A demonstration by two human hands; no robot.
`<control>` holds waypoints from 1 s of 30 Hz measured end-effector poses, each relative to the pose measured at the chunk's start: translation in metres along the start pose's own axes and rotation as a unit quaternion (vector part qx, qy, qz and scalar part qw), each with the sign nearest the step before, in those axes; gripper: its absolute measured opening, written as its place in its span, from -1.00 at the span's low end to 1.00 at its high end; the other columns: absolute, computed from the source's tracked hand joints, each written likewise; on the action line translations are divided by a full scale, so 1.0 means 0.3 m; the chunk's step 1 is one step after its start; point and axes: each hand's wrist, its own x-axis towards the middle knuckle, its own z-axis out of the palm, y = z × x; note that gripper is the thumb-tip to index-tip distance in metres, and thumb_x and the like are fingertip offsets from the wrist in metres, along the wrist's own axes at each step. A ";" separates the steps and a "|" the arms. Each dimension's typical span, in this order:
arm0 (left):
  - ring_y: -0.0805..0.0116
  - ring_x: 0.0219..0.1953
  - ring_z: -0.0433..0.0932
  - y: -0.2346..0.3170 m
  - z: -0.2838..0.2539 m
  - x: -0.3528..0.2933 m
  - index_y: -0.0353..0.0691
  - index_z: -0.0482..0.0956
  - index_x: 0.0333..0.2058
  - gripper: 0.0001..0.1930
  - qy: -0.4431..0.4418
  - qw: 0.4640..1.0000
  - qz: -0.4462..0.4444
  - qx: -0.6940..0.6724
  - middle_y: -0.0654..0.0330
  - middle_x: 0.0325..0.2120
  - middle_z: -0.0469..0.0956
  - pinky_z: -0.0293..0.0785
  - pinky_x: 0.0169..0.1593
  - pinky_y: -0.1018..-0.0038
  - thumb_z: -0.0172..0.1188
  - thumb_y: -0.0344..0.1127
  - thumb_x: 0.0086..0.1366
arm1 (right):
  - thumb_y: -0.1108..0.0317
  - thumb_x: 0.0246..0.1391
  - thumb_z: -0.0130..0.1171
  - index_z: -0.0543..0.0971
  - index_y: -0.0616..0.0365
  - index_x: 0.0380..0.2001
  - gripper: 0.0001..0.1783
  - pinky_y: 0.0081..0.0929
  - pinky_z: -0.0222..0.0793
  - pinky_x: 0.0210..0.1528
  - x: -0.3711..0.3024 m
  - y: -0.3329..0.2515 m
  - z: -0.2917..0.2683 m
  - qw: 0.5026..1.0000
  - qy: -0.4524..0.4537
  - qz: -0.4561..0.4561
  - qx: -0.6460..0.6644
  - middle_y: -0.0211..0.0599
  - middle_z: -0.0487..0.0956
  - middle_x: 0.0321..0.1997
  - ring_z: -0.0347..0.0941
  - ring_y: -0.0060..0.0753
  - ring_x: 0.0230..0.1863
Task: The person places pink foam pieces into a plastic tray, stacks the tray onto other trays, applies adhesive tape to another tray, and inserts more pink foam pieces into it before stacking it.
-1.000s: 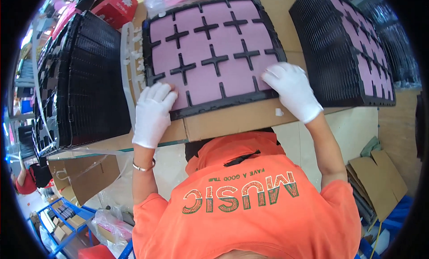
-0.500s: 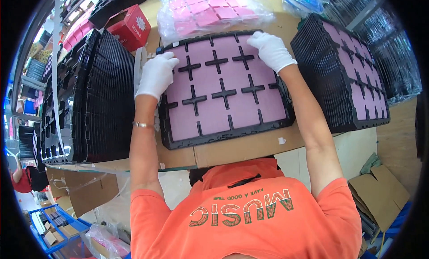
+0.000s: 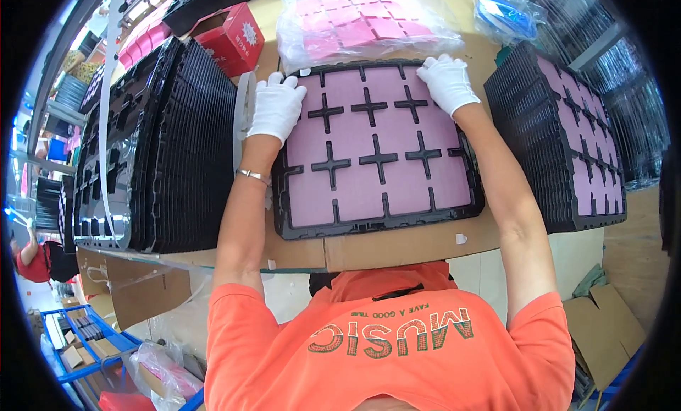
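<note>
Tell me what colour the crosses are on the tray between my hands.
The crosses are black, against pinkish-purple panels; the head view shows them best.

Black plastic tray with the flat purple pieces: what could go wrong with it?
The white-gloved left hand and white-gloved right hand are at its far corners, so uneven pressing might tilt the black plastic tray or nudge its flat purple pieces.

The bare left forearm is close to the tall stack of black plastic trays; a bump could shift it.

The crinkled clear plastic bag beyond might get snagged.
</note>
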 end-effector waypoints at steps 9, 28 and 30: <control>0.15 -0.11 0.49 0.143 -0.252 -0.399 -0.17 0.60 -0.28 -0.70 0.105 0.970 0.036 -0.217 0.17 -0.24 0.52 0.44 -0.08 0.29 0.11 -0.55 -0.06 | 0.45 -0.05 0.06 0.55 -0.03 -0.33 -0.81 -0.27 0.40 -0.29 -0.495 -0.075 -0.285 0.977 0.149 -0.044 0.146 -0.37 0.51 -0.38 0.48 -0.22 -0.28; -0.08 -0.23 0.56 0.126 -0.193 -0.521 -0.16 0.61 -0.23 -0.79 0.084 0.940 -0.253 -0.215 0.00 -0.28 0.58 0.49 -0.18 0.18 0.10 -0.34 0.17 | 0.33 0.11 -0.01 0.55 0.07 -0.12 -0.72 -0.06 0.46 -0.14 -0.651 -0.091 -0.227 0.961 0.038 0.205 0.179 -0.18 0.54 -0.17 0.52 0.03 -0.13; -0.08 -0.26 0.57 0.084 -0.168 -0.510 -0.21 0.65 -0.35 -0.80 -0.060 0.874 -0.308 -0.372 -0.05 -0.37 0.61 0.48 -0.18 0.19 0.10 -0.27 0.18 | 0.21 0.19 -0.05 0.59 0.15 -0.19 -0.68 -0.07 0.46 -0.12 -0.625 -0.054 -0.189 0.953 0.022 0.222 0.206 -0.08 0.58 -0.18 0.53 0.07 -0.15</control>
